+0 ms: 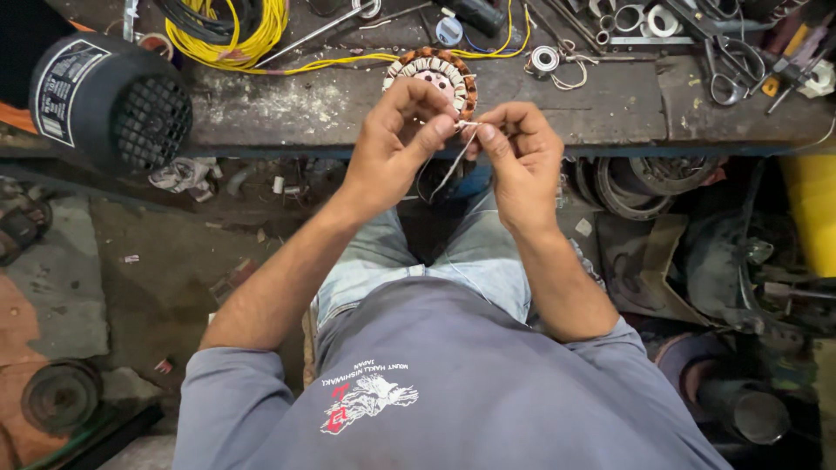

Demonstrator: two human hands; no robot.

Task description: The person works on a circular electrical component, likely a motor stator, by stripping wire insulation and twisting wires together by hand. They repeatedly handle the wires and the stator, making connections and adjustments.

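My left hand (396,144) and my right hand (515,155) meet just in front of the workbench edge, fingertips pinched together on a thin white thread (450,165) that hangs down between them. Right behind the fingers, on the bench, lies a round motor stator (433,71) with copper windings and white slots. My forearms reach up from my lap, over blue jeans and a grey shirt.
The dark wooden workbench (331,109) carries a coil of yellow wire (228,33), scissors (730,68), a small solder spool (545,59), rings and hand tools. A black motor housing (109,100) hangs off the left end. Scrap parts litter the floor; a yellow container (812,209) stands right.
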